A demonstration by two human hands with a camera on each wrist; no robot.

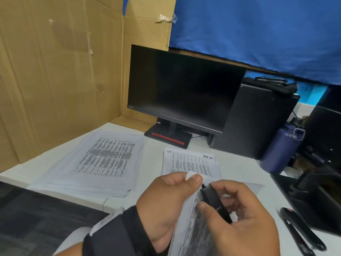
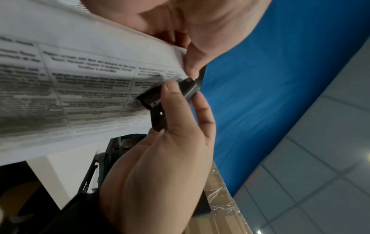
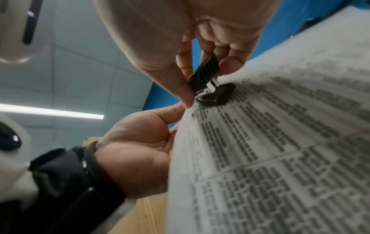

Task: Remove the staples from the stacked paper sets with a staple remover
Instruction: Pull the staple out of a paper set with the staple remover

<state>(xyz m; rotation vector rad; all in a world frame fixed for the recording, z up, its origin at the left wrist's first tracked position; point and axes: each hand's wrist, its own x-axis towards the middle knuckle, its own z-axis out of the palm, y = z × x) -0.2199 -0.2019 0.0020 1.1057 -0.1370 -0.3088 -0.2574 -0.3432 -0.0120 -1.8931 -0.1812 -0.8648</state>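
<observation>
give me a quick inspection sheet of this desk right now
Surface: white desk, papers spread across it.
Job's things: staple remover at the corner of the held paper set; loose sheets left, another stack behind.
Clutter: blue bottle, black stapler.
Grippers: left hand pinches the paper; right hand grips the remover.
Cables: one behind the monitor stand.
Surroundings: cardboard wall, blue cloth, PC tower.

Setting: office desk
Evidence: dark monitor (image 1: 182,93), computer tower (image 1: 252,122), printed paper stacks (image 1: 96,163) on white desktop (image 1: 151,159)
Overhead: panelled ceiling (image 3: 84,66), strip light (image 3: 52,111)
</observation>
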